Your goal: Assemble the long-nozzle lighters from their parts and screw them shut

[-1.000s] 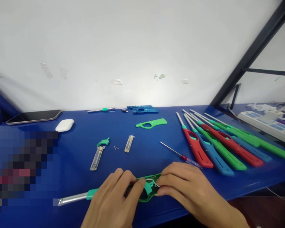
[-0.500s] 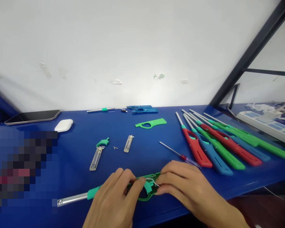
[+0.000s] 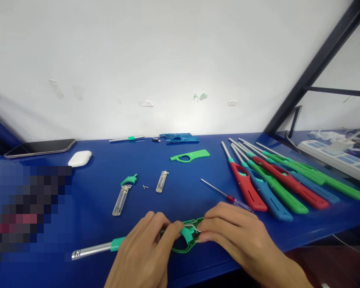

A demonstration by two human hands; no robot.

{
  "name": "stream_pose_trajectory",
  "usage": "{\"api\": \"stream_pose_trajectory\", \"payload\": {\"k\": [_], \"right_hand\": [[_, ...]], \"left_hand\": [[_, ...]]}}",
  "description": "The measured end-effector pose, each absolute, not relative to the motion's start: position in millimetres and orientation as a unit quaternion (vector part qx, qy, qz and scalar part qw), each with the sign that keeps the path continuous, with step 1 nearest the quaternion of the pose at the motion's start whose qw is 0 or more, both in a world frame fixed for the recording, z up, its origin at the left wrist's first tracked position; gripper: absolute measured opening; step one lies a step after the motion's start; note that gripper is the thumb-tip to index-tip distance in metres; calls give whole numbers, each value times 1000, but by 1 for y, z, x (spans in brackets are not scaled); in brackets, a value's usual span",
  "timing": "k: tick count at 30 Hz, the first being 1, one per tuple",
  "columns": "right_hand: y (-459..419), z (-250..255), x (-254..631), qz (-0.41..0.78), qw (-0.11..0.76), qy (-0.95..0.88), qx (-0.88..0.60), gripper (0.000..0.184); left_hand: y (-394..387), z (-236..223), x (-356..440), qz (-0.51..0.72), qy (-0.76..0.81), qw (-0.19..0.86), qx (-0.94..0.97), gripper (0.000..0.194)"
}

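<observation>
A partly opened green gas lighter [image 3: 184,251] lies at the table's front, its metal tube [image 3: 93,251] and teal collar pointing left. My left hand [image 3: 147,250] is closed over the middle of it, thumb and fingertips by the teal trigger [image 3: 187,234]. My right hand [image 3: 237,236] pinches the handle end, where a thin white wire [image 3: 195,227] runs under the fingertips. What lies deeper in that pinch is hidden. Beyond the hands are a loose green shell half [image 3: 190,155], a clear fuel tank [image 3: 162,181], and another tank [image 3: 121,200] with a teal trigger at its top.
Several assembled lighters [image 3: 276,180] fan out on the right, with a screwdriver [image 3: 226,195] beside them. Tiny screws [image 3: 145,187] lie mid-table. Blue shell halves [image 3: 181,138] and a metal tube [image 3: 126,139] sit by the wall. A phone [image 3: 40,147] and white earbud case [image 3: 80,159] are left.
My left thumb has shifted slightly and the trigger area shows a little more. Both hands stay on the lighter; the view has moved very slightly.
</observation>
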State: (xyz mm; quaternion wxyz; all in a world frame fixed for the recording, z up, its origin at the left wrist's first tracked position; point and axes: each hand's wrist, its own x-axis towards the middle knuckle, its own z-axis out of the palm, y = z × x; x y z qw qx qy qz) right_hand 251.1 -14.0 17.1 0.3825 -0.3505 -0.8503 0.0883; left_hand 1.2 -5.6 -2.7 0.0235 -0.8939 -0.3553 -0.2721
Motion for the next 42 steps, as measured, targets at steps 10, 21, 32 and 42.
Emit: {"api": "stream_pose_trajectory", "payload": {"k": [10, 21, 32, 42], "right_hand": [[-15, 20, 250, 68, 382, -853, -350, 23], [-13, 19, 250, 139, 425, -833, -325, 9], [-13, 18, 250, 130, 420, -841, -315, 9], [-13, 19, 255, 263, 431, -782, -365, 11]], "left_hand": [[-6, 3, 3, -286, -338, 34, -896, 44], [-5, -2, 3, -276, -347, 24, -896, 45], [-6, 4, 7, -290, -344, 14, -893, 39], [-8, 0, 7, -279, -362, 9, -889, 54]]}}
